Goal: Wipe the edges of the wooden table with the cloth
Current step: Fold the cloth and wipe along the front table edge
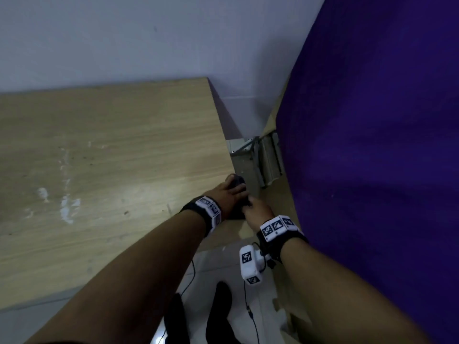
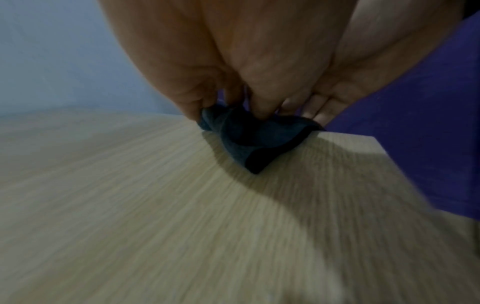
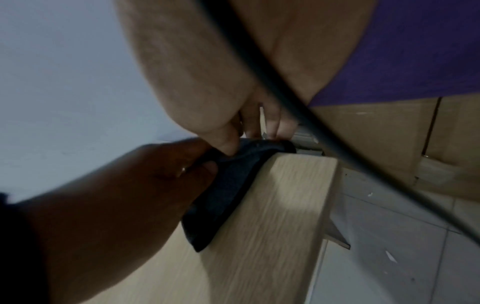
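— So, where do we find the cloth (image 2: 249,135)?

— We see it bunched on the right-hand edge of the wooden table (image 1: 104,155), near the front corner. Part of it lies on the tabletop and part folds over the side, down the edge face.

— How does it look to us?

— Dark, a blue-grey that reads almost black in the head view, soft and crumpled into thick folds, with one pointed flap lying flat on the wood.

— And the hands?

— Our left hand (image 1: 224,192) sits on top of the cloth, fingers curled down and pinching it against the table. Our right hand (image 1: 258,211) comes in from beside the table; its thumb and fingertips pinch the near end of the same cloth at the edge. Both hands touch each other there.

— Any containers?

— We see none we can name. A brown cardboard-like panel (image 3: 376,135) stands past the table in the right wrist view; whether it is a box we cannot tell.

— What surrounds that?

— Pale streaks (image 1: 67,207) mark the tabletop, a purple fabric (image 1: 372,145) hangs at right, and a black cable (image 3: 259,67) crosses the right wrist view.
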